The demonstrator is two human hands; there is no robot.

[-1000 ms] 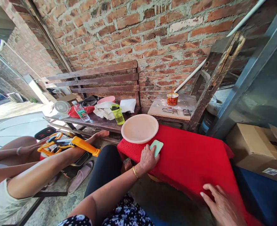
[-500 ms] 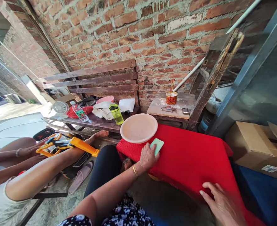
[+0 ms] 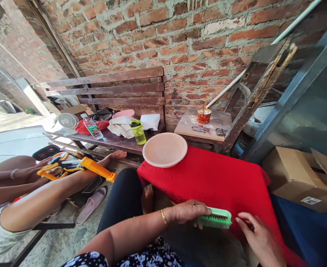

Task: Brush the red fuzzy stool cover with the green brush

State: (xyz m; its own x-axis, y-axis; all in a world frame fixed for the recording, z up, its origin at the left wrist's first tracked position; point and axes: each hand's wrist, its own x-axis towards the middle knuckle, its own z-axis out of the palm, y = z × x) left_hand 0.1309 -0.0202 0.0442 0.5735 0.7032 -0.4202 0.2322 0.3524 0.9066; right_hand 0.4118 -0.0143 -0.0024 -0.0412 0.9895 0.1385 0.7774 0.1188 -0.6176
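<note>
My left hand [image 3: 189, 212] is closed around one end of a light green brush [image 3: 216, 219]. The brush is turned so that its short brown bristles show, and it hangs over the near edge of the red cloth [image 3: 221, 174]. Just right of it, my right hand [image 3: 260, 237] is empty, its thumb and fingers curved and slightly apart. A small gap separates those fingertips from the brush. Beyond my hands, a shallow pale pink basin [image 3: 165, 150] rests on the far left end of the red-covered surface.
A bench [image 3: 118, 139] holds a green bottle [image 3: 138, 132], a water bottle [image 3: 92, 128] and a fan [image 3: 68, 121]. Padlocks [image 3: 219, 131] and an incense pot [image 3: 204, 115] occupy a low stand. A cardboard box [image 3: 299, 174] is right. Another person holds an orange-yellow object [image 3: 96, 169].
My left hand has carried the brush from beside the basin to the right and nearer, and turned it bristles into view. My right hand stays nearly in place, its fingers now near the brush.
</note>
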